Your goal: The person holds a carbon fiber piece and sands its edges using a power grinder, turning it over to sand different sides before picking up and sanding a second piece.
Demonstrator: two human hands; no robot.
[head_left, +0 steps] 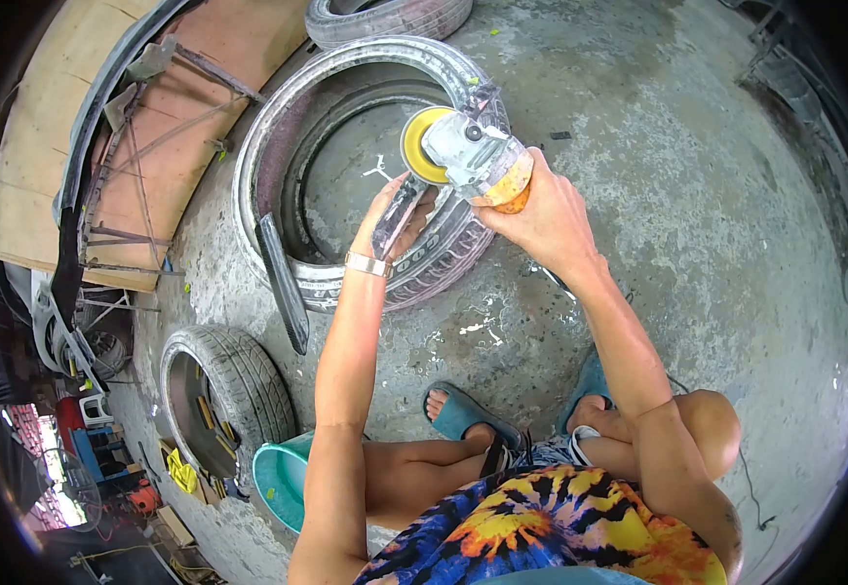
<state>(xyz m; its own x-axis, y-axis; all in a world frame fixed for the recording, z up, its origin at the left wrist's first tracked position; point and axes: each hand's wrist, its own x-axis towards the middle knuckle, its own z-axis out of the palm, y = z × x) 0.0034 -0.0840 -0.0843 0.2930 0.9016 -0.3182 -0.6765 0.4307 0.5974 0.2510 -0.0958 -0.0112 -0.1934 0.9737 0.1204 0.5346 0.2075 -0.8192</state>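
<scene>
A: Starting with the head view, what is the right hand (pixel 541 219) doing?

B: It is wrapping around the body of an angle grinder (pixel 468 156), fingers closing fully on the orange-tinted rear of the casing. The grip is shut tight on the tool, probably because the weight sits forward at the head.

A: And the yellow disc (pixel 422 144)?

B: It is facing left, tilted toward the other hand, over the large tyre (pixel 346 185) lying flat on the concrete floor (pixel 658 146).

A: What is the left hand (pixel 395 219) holding?

B: It is pinching a narrow grey strip (pixel 397 214), a flat piece of metal or plastic, I cannot tell which. The fingers are curling round it, closed on its lower part, so its upper end is pointing up just beside the disc. Whether the two are touching is not clear.

A: Why hold both up in the air?

B: I judge it is letting the person, sitting low with knees bent, keep the strip's end at the disc and in plain sight.

A: Anything else nearby?

B: A second tyre (pixel 234 390) and a teal basin (pixel 283 478) are sitting to the person's left.
</scene>
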